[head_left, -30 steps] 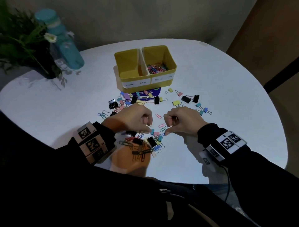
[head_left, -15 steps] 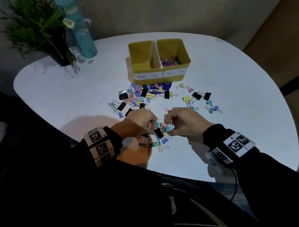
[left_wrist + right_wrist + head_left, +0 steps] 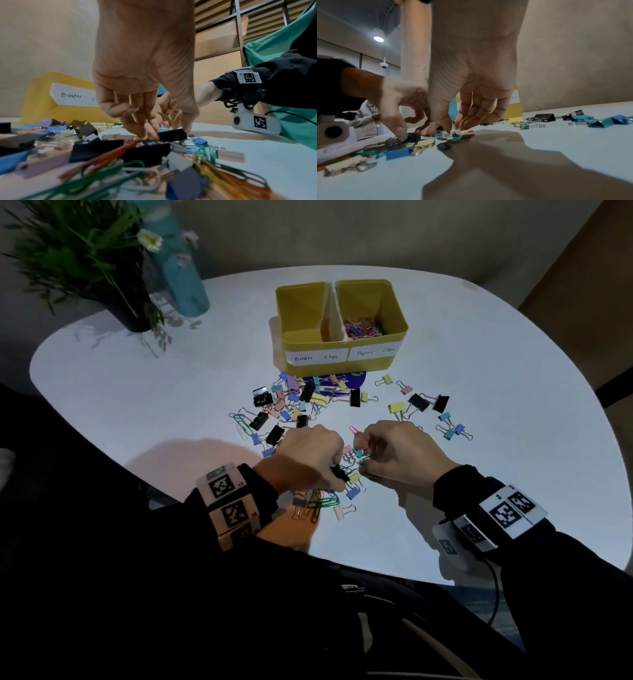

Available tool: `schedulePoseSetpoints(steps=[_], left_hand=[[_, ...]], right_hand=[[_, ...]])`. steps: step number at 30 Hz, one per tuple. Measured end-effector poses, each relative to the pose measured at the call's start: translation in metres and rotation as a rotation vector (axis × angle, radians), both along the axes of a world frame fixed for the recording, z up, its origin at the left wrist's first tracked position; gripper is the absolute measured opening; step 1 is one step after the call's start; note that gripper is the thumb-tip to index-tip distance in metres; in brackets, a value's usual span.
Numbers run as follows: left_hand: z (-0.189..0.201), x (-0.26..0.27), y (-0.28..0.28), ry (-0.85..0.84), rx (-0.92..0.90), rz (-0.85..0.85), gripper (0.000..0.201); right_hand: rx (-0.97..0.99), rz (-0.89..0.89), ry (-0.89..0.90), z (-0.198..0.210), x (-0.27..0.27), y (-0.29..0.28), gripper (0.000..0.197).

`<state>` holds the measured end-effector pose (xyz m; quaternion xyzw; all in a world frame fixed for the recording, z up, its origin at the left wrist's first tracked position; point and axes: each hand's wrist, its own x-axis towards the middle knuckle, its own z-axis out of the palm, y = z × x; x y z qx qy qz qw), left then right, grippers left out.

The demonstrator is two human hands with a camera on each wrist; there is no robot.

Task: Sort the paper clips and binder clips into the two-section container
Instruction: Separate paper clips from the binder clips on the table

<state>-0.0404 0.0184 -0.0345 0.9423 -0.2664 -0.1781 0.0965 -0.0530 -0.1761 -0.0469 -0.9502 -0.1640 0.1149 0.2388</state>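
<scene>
Yellow container (image 3: pixel 342 350): one unit, two sections, at the far side of the white table (image 3: pixel 513 440). The right section, labelled "Paper Clips", holds a heap of coloured paper clips (image 3: pixel 363 327). In the left section, labelled "Binder Clips", no contents are visible.
Loose stock: binder clips and paper clips lie mixed between the container and the person. Roughly nine black binder clips are visible and several dozen pastel ones; overlap prevents an exact count.
Left hand (image 3: pixel 308 457): grip narrow, thumb and fingers pinching a black binder clip (image 3: pixel 172 135) in the near pile.
Right hand (image 3: pixel 399 453): fingertips closed together on small clips at the table surface, a pink paper clip (image 3: pixel 356 430) just beside its knuckles. Which piece is held cannot be told.
Stage, as judged: picking is under way and most of the stock is unsorted.
Risk 1: wire handles in the pile interlock, so a lifted clip may drag neighbours along.
Risk 2: a paper clip snagged on a binder clip could land in the wrong section.
Risk 3: both hands work the same pile, nearly touching, and may knock clips away.
</scene>
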Motion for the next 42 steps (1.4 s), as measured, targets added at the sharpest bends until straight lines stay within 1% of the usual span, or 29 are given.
schedulePoseSetpoints(steps=[2, 4, 8, 12, 14, 15, 17, 19, 21, 23, 25, 27, 29, 31, 33, 34, 35, 37, 39, 40, 42], left_hand=[[0.004, 0.004, 0.003, 0.005, -0.028, 0.006, 0.033], [0.010, 0.009, 0.010, 0.046, -0.066, 0.039, 0.030], [0.020, 0.024, 0.029, 0.121, -0.182, 0.177, 0.022], [0.021, 0.041, 0.045, 0.072, -0.232, 0.270, 0.023], [0.017, 0.046, 0.049, 0.010, -0.232, 0.298, 0.030], [0.015, 0.047, 0.051, -0.032, -0.213, 0.291, 0.035], [0.012, 0.042, 0.051, -0.120, -0.166, 0.249, 0.042], [0.013, 0.031, 0.050, -0.144, -0.162, 0.153, 0.039], [0.014, 0.019, 0.049, -0.016, -0.143, 0.029, 0.037], [0.012, 0.010, 0.050, 0.111, -0.061, -0.036, 0.036], [0.005, 0.008, 0.051, 0.126, -0.030, -0.068, 0.030], [0.000, 0.006, 0.051, 0.124, -0.038, -0.095, 0.022], [0.001, 0.007, 0.052, 0.124, -0.049, -0.129, 0.016], [0.005, 0.010, 0.056, 0.107, -0.077, -0.129, 0.012], [0.010, 0.015, 0.062, 0.089, -0.133, -0.094, 0.009], [0.012, 0.019, 0.066, 0.087, -0.164, -0.070, 0.004], [0.015, 0.023, 0.071, 0.083, -0.188, -0.041, 0.004], [0.019, 0.029, 0.082, 0.070, -0.208, 0.020, 0.007], [0.019, 0.032, 0.090, 0.040, -0.200, 0.070, 0.008], [0.018, 0.031, 0.091, 0.031, -0.209, 0.079, 0.011], [0.016, 0.025, 0.088, 0.065, -0.253, 0.059, 0.023]], right_hand=[[0.040, -0.053, -0.006, 0.000, 0.001, -0.003, 0.021], [0.069, -0.075, -0.004, 0.001, 0.002, -0.007, 0.016], [0.033, 0.000, 0.009, 0.007, -0.004, 0.000, 0.014], [-0.119, 0.044, -0.025, 0.004, -0.011, 0.023, 0.030], [-0.124, 0.043, -0.023, 0.000, -0.010, 0.033, 0.024], [-0.110, 0.038, 0.000, -0.001, -0.009, 0.035, 0.018], [-0.094, 0.038, 0.037, -0.003, -0.005, 0.037, 0.013], [-0.118, 0.056, 0.046, -0.002, -0.002, 0.037, 0.012], [-0.155, 0.078, 0.020, -0.002, -0.002, 0.037, 0.012], [-0.134, 0.069, -0.021, -0.002, -0.004, 0.034, 0.008], [-0.094, 0.053, -0.042, 0.000, -0.005, 0.030, 0.008], [-0.066, 0.046, -0.036, 0.003, -0.006, 0.026, 0.014], [-0.025, 0.031, -0.023, 0.005, -0.005, 0.023, 0.014], [0.052, 0.009, -0.001, 0.007, -0.004, 0.020, 0.010], [0.126, -0.005, 0.025, 0.010, -0.002, 0.018, 0.013], [0.155, -0.014, 0.040, 0.011, -0.001, 0.018, 0.015], [0.180, -0.023, 0.057, 0.012, -0.001, 0.018, 0.017], [0.210, -0.025, 0.088, 0.012, -0.002, 0.018, 0.018], [0.214, -0.010, 0.098, 0.010, -0.003, 0.020, 0.014], [0.212, -0.002, 0.094, 0.009, -0.004, 0.021, 0.013], [0.194, 0.005, 0.087, 0.008, -0.005, 0.023, 0.012]])
